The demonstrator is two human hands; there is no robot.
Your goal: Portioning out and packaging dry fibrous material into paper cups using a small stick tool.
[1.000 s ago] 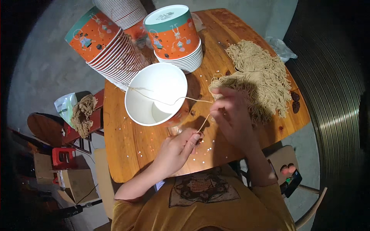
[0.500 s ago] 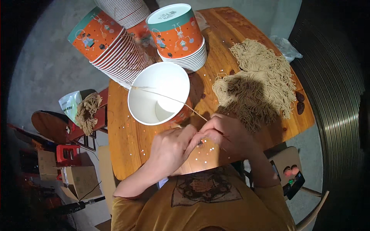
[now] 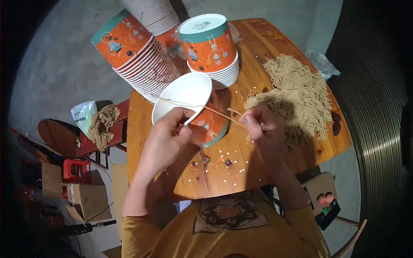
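1. We hold a paper cup [image 3: 195,101] tilted near the middle of the round wooden surface [image 3: 241,172]; its white inside faces up and its orange wall with a teal band faces us.
2. Our left hand [image 3: 165,137] is closed on the cup's near rim, thumb inside, fingers on the outer wall.
3. Our right hand [image 3: 262,127] is pinched shut on a thin tan string [image 3: 215,109] just right of the cup.
4. The string runs taut from that pinch across the cup's mouth to its far-left rim.
5. A heap of the same tan strings [image 3: 297,92] lies by the right edge of the surface, touching our right hand.
6. Two stacks of matching cups stand at the far edge: an upturned stack [image 3: 211,49] just behind our cup, and a leaning stack [image 3: 137,56] at the far-left edge.
7. Small bright specks [image 3: 223,161] dot the surface near its front edge.
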